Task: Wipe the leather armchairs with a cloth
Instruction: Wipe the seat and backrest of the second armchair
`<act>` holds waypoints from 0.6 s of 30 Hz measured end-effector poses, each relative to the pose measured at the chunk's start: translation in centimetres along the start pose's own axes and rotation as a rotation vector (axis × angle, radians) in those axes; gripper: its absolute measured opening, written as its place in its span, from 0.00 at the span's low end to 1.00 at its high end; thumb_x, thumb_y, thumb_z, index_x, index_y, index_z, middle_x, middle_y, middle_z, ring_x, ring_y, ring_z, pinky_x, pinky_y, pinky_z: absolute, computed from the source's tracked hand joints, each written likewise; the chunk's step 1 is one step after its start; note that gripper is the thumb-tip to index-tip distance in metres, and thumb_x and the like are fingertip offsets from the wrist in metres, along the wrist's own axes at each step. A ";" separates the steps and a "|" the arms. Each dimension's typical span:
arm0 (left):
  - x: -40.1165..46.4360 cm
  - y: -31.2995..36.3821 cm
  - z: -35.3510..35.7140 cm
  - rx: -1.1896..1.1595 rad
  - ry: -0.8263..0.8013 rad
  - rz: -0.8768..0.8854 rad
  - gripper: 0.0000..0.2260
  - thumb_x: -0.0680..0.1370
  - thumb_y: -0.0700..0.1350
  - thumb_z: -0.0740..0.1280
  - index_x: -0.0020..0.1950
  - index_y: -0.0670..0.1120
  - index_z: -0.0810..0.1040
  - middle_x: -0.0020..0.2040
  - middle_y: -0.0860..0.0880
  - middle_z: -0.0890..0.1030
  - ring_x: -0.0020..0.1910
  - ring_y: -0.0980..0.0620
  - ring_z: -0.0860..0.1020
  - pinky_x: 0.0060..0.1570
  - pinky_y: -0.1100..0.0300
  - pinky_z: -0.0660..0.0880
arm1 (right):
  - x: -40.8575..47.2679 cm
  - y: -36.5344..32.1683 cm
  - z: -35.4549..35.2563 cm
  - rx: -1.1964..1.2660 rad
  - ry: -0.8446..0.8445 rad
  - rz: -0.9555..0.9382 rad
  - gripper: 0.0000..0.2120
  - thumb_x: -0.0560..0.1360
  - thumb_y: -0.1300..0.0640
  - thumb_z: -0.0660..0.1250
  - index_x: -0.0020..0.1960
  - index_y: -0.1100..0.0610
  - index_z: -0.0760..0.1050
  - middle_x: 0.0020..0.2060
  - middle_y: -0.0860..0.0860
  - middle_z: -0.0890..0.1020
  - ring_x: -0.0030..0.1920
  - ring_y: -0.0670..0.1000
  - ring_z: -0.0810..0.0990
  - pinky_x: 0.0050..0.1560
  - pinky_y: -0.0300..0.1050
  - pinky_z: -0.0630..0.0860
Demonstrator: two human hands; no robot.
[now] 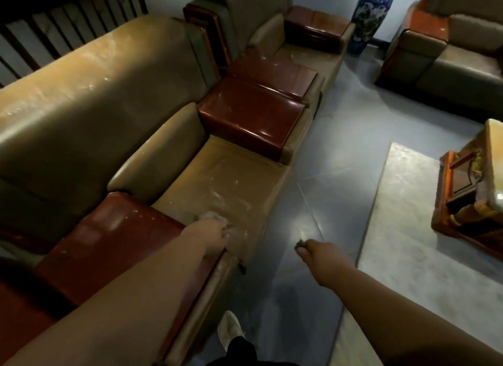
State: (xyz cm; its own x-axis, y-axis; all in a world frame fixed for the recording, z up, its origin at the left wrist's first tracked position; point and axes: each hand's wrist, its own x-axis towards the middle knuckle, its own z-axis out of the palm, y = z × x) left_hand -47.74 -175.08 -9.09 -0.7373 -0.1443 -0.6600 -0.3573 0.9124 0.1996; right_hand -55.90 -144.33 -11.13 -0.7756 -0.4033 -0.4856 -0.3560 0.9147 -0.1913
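Head view. The left hand [215,236] reaches over the near wooden armrest [109,245] of the nearest leather armchair [89,98] and presses a grey cloth [211,216] onto the front left corner of the seat cushion [217,183], just beside that armrest. The fingers are bent around the bunched cloth, clamped on it. White streaks and smears show across the seat toward its front edge, and lighter marks run along the top of the backrest, so the wiping looks to be only partly done on this chair.

The right hand [317,252] hangs out over the grey floor [307,297], well apart from the chair. Its fingertips pinch a small dark object [300,244]; what it is cannot be told.

A second armchair [294,47] stands against the far armrest of the first, also marked with streaks. A blue-and-white vase [371,14] stands in the far corner, a pale rug [408,229] lies to the right.

Handling judgement: the cloth appears soft, light and limp, best kept bunched under the palm with fingers gathering its edges. The leather looks smooth and somewhat slick, so firm downward pressure is advisable.
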 end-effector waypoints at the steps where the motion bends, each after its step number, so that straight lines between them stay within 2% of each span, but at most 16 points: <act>1: 0.6 -0.4 -0.5 -0.025 -0.006 -0.011 0.24 0.87 0.54 0.58 0.82 0.48 0.67 0.78 0.44 0.72 0.74 0.44 0.72 0.72 0.51 0.71 | 1.4 -0.7 -0.4 -0.002 -0.013 -0.021 0.21 0.84 0.35 0.52 0.60 0.48 0.76 0.44 0.48 0.79 0.45 0.51 0.79 0.51 0.50 0.78; 4: 2.0 -1.6 -0.4 -0.083 -0.030 -0.047 0.22 0.87 0.53 0.58 0.80 0.47 0.69 0.74 0.44 0.75 0.71 0.44 0.75 0.68 0.52 0.72 | 4.8 -2.9 -1.1 -0.016 -0.070 -0.079 0.19 0.85 0.37 0.52 0.59 0.47 0.76 0.45 0.49 0.80 0.45 0.52 0.78 0.50 0.49 0.77; 7: 3.6 -2.9 1.1 -0.183 -0.006 -0.100 0.17 0.85 0.55 0.60 0.70 0.50 0.78 0.67 0.47 0.81 0.64 0.45 0.78 0.60 0.53 0.75 | 8.5 -4.1 -1.1 -0.034 -0.103 -0.135 0.20 0.86 0.38 0.52 0.58 0.49 0.77 0.48 0.52 0.82 0.49 0.55 0.81 0.53 0.51 0.78; 11: 5.7 -5.0 4.1 -0.288 0.009 -0.208 0.16 0.82 0.58 0.62 0.64 0.52 0.81 0.62 0.48 0.83 0.60 0.46 0.80 0.60 0.53 0.77 | 13.5 -5.2 0.5 -0.099 -0.189 -0.211 0.22 0.85 0.38 0.50 0.62 0.49 0.76 0.54 0.54 0.83 0.54 0.57 0.81 0.57 0.53 0.78; 13: 6.5 -5.7 5.6 -0.320 -0.020 -0.251 0.20 0.80 0.62 0.57 0.62 0.54 0.81 0.62 0.50 0.83 0.59 0.47 0.80 0.61 0.52 0.77 | 16.1 -5.5 1.5 -0.149 -0.238 -0.247 0.24 0.85 0.36 0.48 0.64 0.49 0.76 0.55 0.55 0.83 0.56 0.59 0.82 0.59 0.55 0.78; 15: 7.5 -6.4 7.6 -0.339 -0.022 -0.302 0.29 0.74 0.67 0.50 0.64 0.56 0.80 0.64 0.52 0.82 0.61 0.48 0.80 0.62 0.51 0.77 | 18.9 -5.6 3.1 -0.188 -0.280 -0.289 0.26 0.85 0.35 0.46 0.64 0.49 0.75 0.57 0.56 0.83 0.57 0.59 0.81 0.60 0.56 0.78; 18: 8.6 -6.7 11.6 -0.447 0.028 -0.415 0.32 0.71 0.68 0.48 0.67 0.59 0.78 0.67 0.53 0.79 0.65 0.47 0.78 0.65 0.49 0.77 | 22.5 -6.2 5.3 -0.222 -0.360 -0.385 0.26 0.86 0.38 0.47 0.65 0.53 0.75 0.59 0.58 0.82 0.59 0.61 0.80 0.62 0.56 0.77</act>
State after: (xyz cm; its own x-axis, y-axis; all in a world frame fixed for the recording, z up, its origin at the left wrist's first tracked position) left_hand -45.04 -177.96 -24.46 -0.4973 -0.4693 -0.7297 -0.8197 0.5298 0.2179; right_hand -68.39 -158.97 -25.41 -0.3554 -0.6374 -0.6837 -0.7091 0.6604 -0.2470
